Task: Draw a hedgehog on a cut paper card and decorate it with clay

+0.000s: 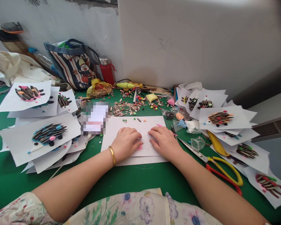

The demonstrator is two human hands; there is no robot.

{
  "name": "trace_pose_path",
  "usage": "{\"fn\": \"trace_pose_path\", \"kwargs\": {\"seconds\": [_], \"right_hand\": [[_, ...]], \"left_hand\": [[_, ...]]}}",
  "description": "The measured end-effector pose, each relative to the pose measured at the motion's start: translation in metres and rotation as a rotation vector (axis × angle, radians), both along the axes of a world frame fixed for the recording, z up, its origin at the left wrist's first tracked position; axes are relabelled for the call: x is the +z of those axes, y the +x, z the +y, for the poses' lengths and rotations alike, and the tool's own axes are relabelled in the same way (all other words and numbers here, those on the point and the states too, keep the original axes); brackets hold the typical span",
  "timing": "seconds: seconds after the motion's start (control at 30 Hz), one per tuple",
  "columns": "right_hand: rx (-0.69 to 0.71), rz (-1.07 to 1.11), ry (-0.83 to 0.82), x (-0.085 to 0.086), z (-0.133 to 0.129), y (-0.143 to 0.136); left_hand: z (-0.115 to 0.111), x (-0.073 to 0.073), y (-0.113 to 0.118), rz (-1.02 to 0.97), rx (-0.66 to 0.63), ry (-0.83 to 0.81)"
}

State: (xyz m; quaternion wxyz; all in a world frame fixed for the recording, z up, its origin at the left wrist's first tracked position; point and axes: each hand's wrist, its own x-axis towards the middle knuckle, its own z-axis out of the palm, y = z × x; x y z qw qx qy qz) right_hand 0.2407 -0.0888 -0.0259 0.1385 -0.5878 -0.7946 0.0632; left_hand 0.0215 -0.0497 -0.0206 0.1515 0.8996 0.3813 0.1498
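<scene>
We rest our left hand (125, 142) and right hand (163, 141), fingers curled, pressing on a white sheet (131, 131) lying near us on the green table (135, 178); it bears a faint dotted outline, pink clay (140, 147) and scattered beads.

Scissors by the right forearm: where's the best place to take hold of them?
Grip the scissors by the yellow and red handle loops, coming from the right. The blades point up-left toward the right hand, so the loops lie on bare green table, clear of the paper piles.
</scene>
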Motion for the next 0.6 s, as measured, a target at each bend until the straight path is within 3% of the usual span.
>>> {"fn": "trace_pose_path", "kwargs": {"seconds": [0.37, 0.6], "right_hand": [[-0.005, 0.006, -0.013, 0.000, -0.001, 0.000], [-0.006, -0.002, -0.015, 0.000, -0.001, -0.001]], "left_hand": [[-0.015, -0.001, 0.011, 0.077, 0.080, 0.108], [-0.014, 0.000, 0.005, 0.048, 0.012, 0.113]]}}
